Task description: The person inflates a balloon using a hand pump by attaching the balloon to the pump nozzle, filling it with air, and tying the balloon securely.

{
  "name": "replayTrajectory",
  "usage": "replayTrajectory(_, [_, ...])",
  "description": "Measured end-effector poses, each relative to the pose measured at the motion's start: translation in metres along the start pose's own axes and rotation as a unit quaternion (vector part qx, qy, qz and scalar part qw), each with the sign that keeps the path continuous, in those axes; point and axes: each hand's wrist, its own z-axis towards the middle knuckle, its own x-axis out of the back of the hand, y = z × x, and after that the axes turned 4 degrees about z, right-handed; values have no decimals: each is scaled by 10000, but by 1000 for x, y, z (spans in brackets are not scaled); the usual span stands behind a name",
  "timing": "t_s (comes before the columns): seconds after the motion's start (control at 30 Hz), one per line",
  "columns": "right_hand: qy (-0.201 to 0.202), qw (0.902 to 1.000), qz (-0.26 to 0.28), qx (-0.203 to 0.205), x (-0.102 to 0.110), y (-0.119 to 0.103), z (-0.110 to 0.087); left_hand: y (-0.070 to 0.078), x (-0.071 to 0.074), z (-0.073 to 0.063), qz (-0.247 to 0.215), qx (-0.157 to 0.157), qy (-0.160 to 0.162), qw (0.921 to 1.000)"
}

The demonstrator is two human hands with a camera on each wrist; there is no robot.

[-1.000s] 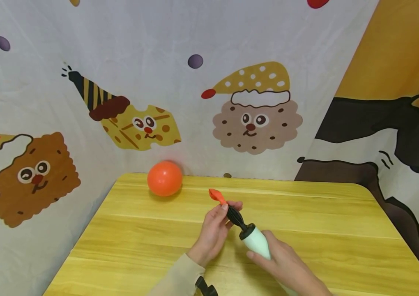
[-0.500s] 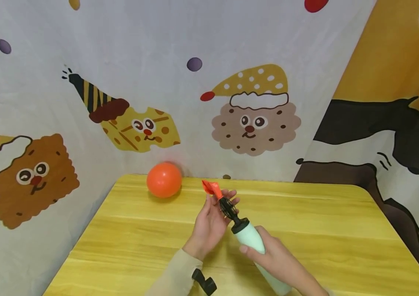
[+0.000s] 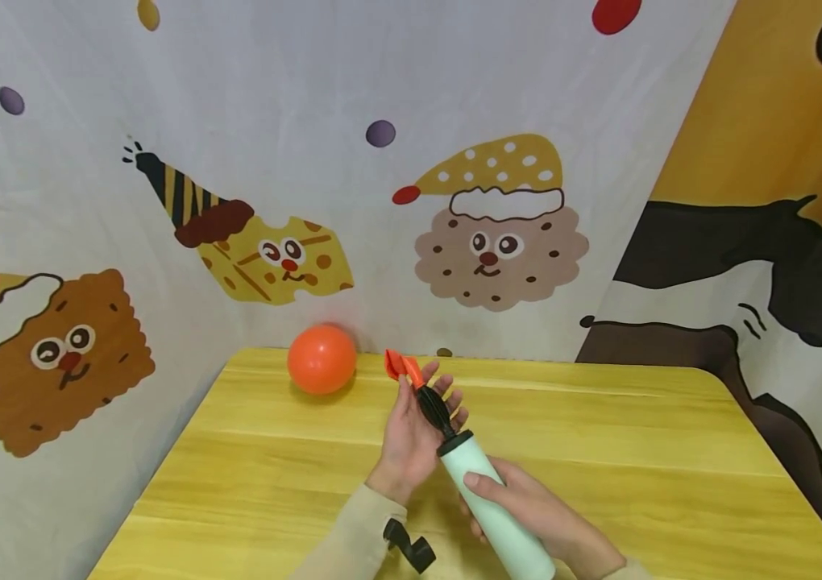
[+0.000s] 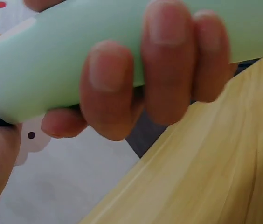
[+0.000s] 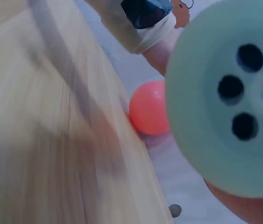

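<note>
My right hand (image 3: 527, 507) grips a mint-green hand balloon pump (image 3: 491, 507) around its barrel, which slants up and to the left. In the left wrist view, curled fingers (image 4: 166, 65) wrap the barrel. The pump's end with round holes (image 5: 197, 102) fills the right of the right wrist view. A limp, uninflated orange balloon (image 3: 404, 366) sits on the tip of the black ribbed nozzle (image 3: 433, 409). Behind that nozzle my left hand (image 3: 411, 443) lies palm up, fingers spread and loosely bent, thumb tip beside the balloon.
An inflated orange balloon (image 3: 321, 359) rests at the back left of the wooden table (image 3: 643, 451), close to the cloth backdrop (image 3: 309, 80) printed with cartoon faces. A black wrist mount (image 3: 409, 548) sticks out from my left sleeve.
The pump and limp balloon have shifted left and up, showing more of the barrel. My left fingers have let go of the balloon's neck and spread out. My right hand keeps its grip.
</note>
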Motion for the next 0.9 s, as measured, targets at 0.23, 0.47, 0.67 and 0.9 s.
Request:
replayTrajectory(0.23, [-45,9994,301,-157,-2,4,3,-6,-1,2,1057,-420,1007,9884])
replayTrajectory(0.47, [-147,9991,329,-245,-5,13,5,-6,1,7,1878,-1004,2644,9406])
replayTrajectory(0.67, [-28,9989,259,-399,-6,13,1,8,6,11,1785,-1173,2756,9373])
replayTrajectory(0.9, [-22,9980,541,-310,-5,11,-3,16,13,7,-823,-519,1026,9900])
